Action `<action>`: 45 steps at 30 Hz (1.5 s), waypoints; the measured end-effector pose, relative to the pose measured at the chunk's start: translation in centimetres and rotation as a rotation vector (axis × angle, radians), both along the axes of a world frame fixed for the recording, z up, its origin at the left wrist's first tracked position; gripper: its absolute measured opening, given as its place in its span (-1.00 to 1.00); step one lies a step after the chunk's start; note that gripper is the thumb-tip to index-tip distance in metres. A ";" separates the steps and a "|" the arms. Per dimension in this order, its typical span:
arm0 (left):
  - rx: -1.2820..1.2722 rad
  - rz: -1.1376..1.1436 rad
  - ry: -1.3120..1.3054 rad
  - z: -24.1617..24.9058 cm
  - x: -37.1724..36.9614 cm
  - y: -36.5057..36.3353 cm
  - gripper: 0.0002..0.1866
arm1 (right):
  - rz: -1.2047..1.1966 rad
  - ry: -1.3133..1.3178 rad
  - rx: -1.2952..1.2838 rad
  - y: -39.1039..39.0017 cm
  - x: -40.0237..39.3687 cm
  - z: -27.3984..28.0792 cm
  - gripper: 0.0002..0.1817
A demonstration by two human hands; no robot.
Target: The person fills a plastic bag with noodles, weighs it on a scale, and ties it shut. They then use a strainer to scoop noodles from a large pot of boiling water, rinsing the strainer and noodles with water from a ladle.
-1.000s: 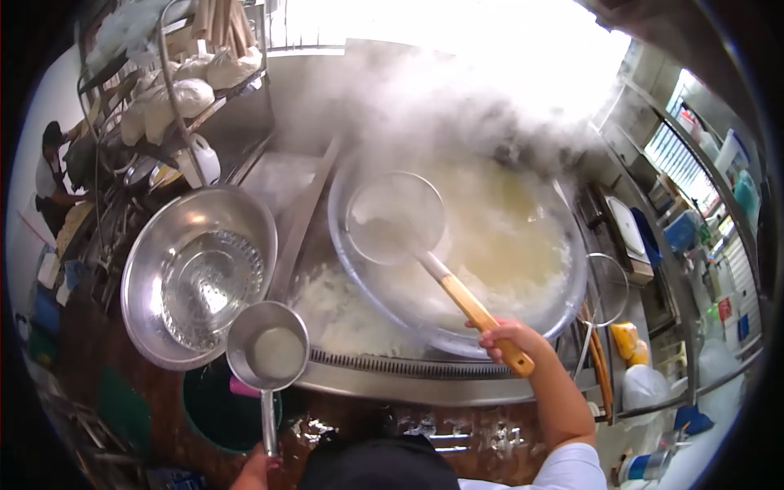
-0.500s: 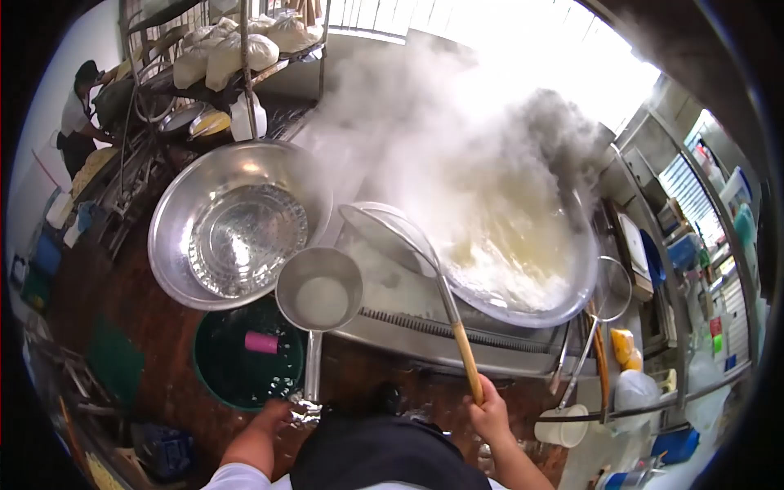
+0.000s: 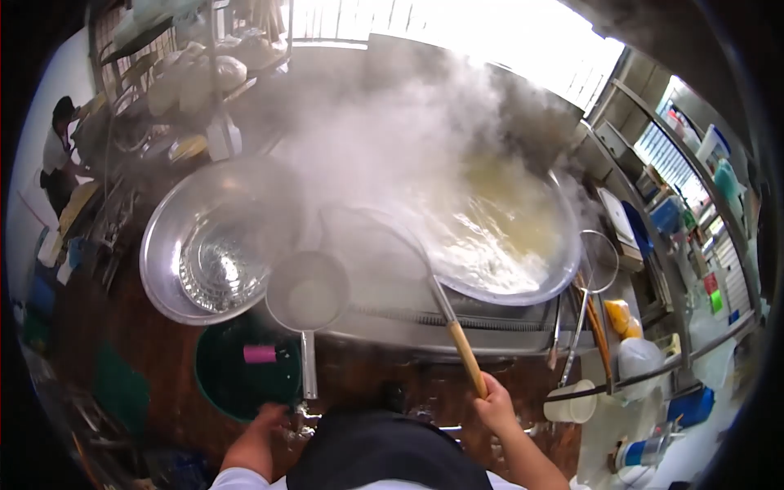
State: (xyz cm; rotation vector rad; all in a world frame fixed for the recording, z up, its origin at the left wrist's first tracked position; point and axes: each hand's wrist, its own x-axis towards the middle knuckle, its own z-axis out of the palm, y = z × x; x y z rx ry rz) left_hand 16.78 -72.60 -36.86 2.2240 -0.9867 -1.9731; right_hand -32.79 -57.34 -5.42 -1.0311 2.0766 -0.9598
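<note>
My right hand is wrapped round the wooden handle of a long strainer, whose round head is blurred by steam over the counter, left of a large steaming pan. Low at the left, my left hand is near the rim of a dark green tub and below the end of a metal dipper's handle; its fingers are too blurred to read. The dipper stands beside a wide metal basin. Inside the tub lies a pink cylinder.
Another person stands at the far left by a cluttered rack. At right are a second strainer, a white bucket and a metal rail. Steam hides part of the counter.
The view has shifted a little. Steam has spread left over the basin, dipper and strainer head. My right hand still holds the strainer.
</note>
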 end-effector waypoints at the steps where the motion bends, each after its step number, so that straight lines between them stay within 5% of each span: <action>1: -0.005 -0.016 0.001 0.4 -0.4 -0.3 -0.60 | -0.036 0.137 0.019 -0.1 0.1 0.2 -0.47; 5: 0.038 -0.091 -0.025 0.0 -2.4 -1.1 -0.63 | 0.029 -0.020 -0.170 -0.7 -0.8 -1.5 -0.48; 6: 0.070 -0.077 -0.011 0.2 -2.5 -1.1 -0.64 | -0.080 -0.374 -0.049 -0.8 -1.0 0.2 -0.51; 10: 0.068 -0.045 0.028 0.9 -2.8 -0.4 -0.65 | -0.235 -0.425 -0.153 -1.7 -4.7 1.8 -0.68; 16: 0.123 -0.041 -0.031 2.0 -2.6 -0.1 -0.63 | -0.481 -0.091 -0.224 -2.8 -19.1 1.1 -0.74; 18: 0.152 -0.049 -0.041 1.7 -1.9 0.3 -0.63 | -0.542 0.164 -0.061 -3.9 -24.6 0.7 -0.79; 21: 0.165 -0.020 -0.089 1.9 -1.3 0.6 -0.68 | -0.601 0.206 0.172 -5.2 -27.0 1.1 -0.87; 23: 0.151 0.008 -0.071 1.7 -1.0 0.7 -0.67 | -0.547 -0.198 0.309 -5.7 -26.7 0.3 -0.91; 26: 0.125 0.057 -0.019 0.9 -0.7 0.7 -0.67 | -0.504 -0.431 0.292 -5.2 -21.7 1.2 -0.93; 37: 0.158 0.089 -0.033 -0.5 -3.3 0.5 -0.80 | -0.282 -0.948 0.388 -7.4 -14.1 6.7 -0.66; 42: 0.130 0.124 -0.023 1.4 -4.5 -0.8 -0.81 | -0.209 -1.244 0.347 -11.2 -12.5 8.2 -0.72; 45: 0.127 0.076 -0.008 1.1 -4.3 -0.8 -0.64 | -0.170 -1.452 0.322 -14.7 -12.2 8.6 -0.74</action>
